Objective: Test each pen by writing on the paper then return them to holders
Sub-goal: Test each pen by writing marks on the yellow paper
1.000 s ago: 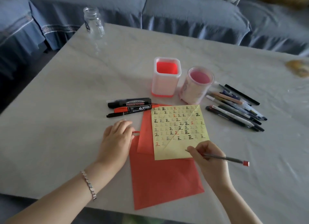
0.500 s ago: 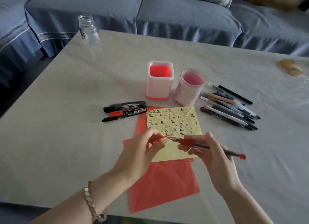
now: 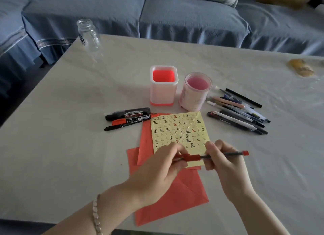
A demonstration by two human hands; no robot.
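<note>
A red pen (image 3: 226,154) lies level between both hands, just above the near edge of the yellow paper (image 3: 177,129), which is covered with written marks. My right hand (image 3: 224,166) grips the barrel. My left hand (image 3: 163,166) pinches the red cap (image 3: 192,158) on the pen's tip end. The square pink holder (image 3: 164,85) and the round pink holder (image 3: 196,91) stand behind the paper. Three markers (image 3: 129,118) lie to the left and several pens (image 3: 238,112) lie to the right.
Red paper sheets (image 3: 175,199) lie under the yellow one, reaching the table's near edge. A glass jar (image 3: 88,35) stands at the far left corner. A yellowish object (image 3: 300,69) sits far right. A blue sofa (image 3: 175,15) runs behind the table.
My right hand lifted the red pen off the paper and turned it level. My left hand left the paper's edge, brought the cap over and now holds it on the tip.
</note>
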